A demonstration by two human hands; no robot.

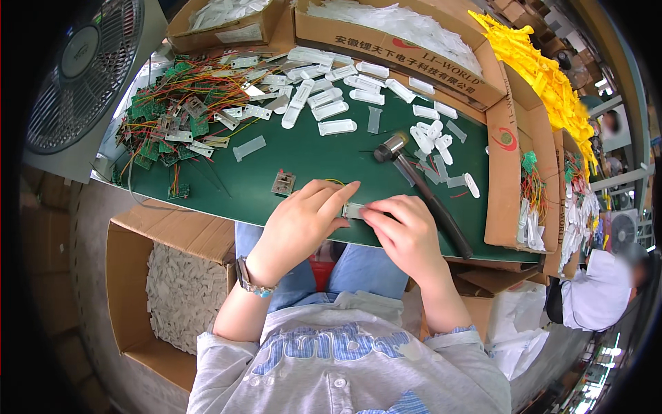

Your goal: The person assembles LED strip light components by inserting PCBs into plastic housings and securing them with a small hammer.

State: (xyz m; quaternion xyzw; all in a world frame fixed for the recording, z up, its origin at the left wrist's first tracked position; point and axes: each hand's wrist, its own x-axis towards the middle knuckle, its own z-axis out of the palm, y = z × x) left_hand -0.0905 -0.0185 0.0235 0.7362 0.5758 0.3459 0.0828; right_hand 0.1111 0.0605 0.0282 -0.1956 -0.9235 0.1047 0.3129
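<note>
Near edge of the worktop (pixel 310 155), between both hands: we note a small pale plate (pixel 355 211), its visible length running roughly left to right. Right hand (pixel 408 226) appears to pinch its right end; left hand (pixel 302 215) curls close at the left end, fingers partly hiding it, so we cannot tell whether it grips. Gray metal block (pixel 283 183) sits just beyond the left hand; hammer (pixel 438 209) lies right of the right hand.
</note>
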